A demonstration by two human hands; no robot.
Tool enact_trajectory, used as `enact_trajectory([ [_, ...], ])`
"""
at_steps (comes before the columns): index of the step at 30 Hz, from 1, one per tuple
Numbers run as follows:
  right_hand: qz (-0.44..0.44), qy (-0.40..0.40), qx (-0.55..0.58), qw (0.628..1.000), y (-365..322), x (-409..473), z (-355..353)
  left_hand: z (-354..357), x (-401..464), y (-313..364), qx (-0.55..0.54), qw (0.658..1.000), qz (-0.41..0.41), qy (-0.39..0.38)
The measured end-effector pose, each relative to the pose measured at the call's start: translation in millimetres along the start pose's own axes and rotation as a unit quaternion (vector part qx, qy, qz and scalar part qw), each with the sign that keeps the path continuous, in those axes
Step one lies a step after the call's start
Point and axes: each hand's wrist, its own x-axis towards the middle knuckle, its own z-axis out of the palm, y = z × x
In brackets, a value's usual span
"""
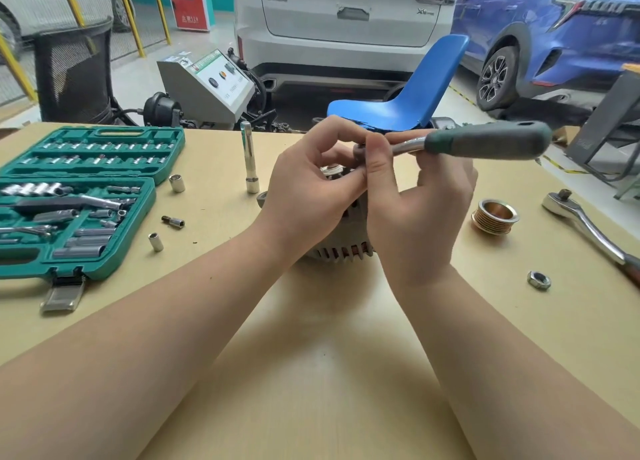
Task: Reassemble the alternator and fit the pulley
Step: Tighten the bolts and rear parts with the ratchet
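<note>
Tabletop [329, 373]: open green case [86, 238] of sockets [104, 146].

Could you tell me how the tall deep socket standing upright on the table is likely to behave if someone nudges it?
The deep socket stands on its narrow end, tall and slim, so a sideways nudge would probably tip it. Once down, its round body would likely roll across the smooth table. Its polished metal looks rigid and possibly slippery to pinch.

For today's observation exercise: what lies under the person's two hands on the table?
The alternator stands under the hands: its slotted grey casing with copper inside shows below the wrists. The left hand and right hand cover its top, so what the green-handled ratchet meets is hidden.
</note>
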Motion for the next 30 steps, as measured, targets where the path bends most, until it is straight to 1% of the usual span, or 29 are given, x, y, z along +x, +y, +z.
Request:
enact_trajectory([
  [1,-0.004,-0.004,0.022,1.000,1,1,0,0,0,0,-0.001,1.000,0.001,0.004],
  [2,0.014,-0.019,0.067,0.997,2,4,0,0,0,1,0.000,1.000,0.003,0.010],
  [3,0.060,-0.046,0.134,0.988,5,10,0,0,0,2,0.000,1.000,0.005,0.014],
  [4,0.132,-0.085,0.214,0.964,8,17,0,1,0,3,-0.001,1.000,0.005,0.015],
  [5,0.215,-0.130,0.292,0.923,13,25,-1,1,-1,4,0.001,1.000,0.004,0.014],
  [6,0.295,-0.175,0.357,0.869,17,33,-2,2,-1,4,0.008,1.000,0.002,0.014],
  [7,0.353,-0.218,0.393,0.820,21,38,-3,2,-1,5,0.015,1.000,0.001,0.014],
  [8,0.385,-0.250,0.404,0.791,23,40,-3,2,-1,5,0.019,1.000,-0.003,0.013],
  [9,0.394,-0.257,0.399,0.787,24,40,-2,2,-1,5,0.019,1.000,-0.008,0.013],
  [10,0.384,-0.244,0.389,0.801,24,36,0,2,0,5,0.017,1.000,-0.013,0.012],
  [12,0.335,-0.176,0.353,0.856,14,27,1,0,0,6,0.014,1.000,-0.023,0.008],
  [13,0.293,-0.140,0.303,0.896,9,22,0,-1,1,6,0.009,1.000,-0.027,0.005],
  [14,0.238,-0.105,0.229,0.938,3,17,-1,-2,1,6,-0.002,1.000,-0.030,0.002],
  [15,0.180,-0.075,0.151,0.969,0,13,-1,-2,2,6,-0.018,0.999,-0.035,0.000],
  [16,0.122,-0.046,0.083,0.988,-3,10,-1,-2,2,6,-0.038,0.998,-0.041,0.000],
  [18,0.042,-0.008,0.004,0.999,-6,5,-2,-2,3,7,-0.065,0.997,-0.041,0.001],
  [20,0.022,-0.014,0.022,0.999,-3,5,1,-2,2,7,-0.079,0.996,-0.037,-0.001],
  [21,0.043,-0.035,0.068,0.996,-1,8,2,-2,1,8,-0.086,0.996,-0.039,-0.002],
  [22,0.096,-0.068,0.143,0.983,3,14,2,-2,1,8,-0.091,0.995,-0.041,-0.001],
  [23,0.176,-0.108,0.235,0.950,8,22,2,-1,1,9,-0.090,0.995,-0.042,0.000],
  [24,0.260,-0.150,0.324,0.897,13,30,1,0,2,9,-0.086,0.995,-0.042,0.000],
  [25,0.332,-0.193,0.382,0.841,16,37,0,0,2,10,-0.081,0.996,-0.040,-0.001],
  [26,0.373,-0.231,0.400,0.804,18,40,0,0,2,10,-0.077,0.996,-0.038,-0.002],
  [27,0.385,-0.251,0.390,0.798,19,40,0,0,1,10,-0.077,0.996,-0.037,-0.003],
  [28,0.377,-0.248,0.378,0.808,21,38,1,0,1,9,-0.079,0.996,-0.037,-0.003],
  [30,0.340,-0.197,0.358,0.847,13,30,1,0,1,9,-0.075,0.996,-0.037,-0.006],
])
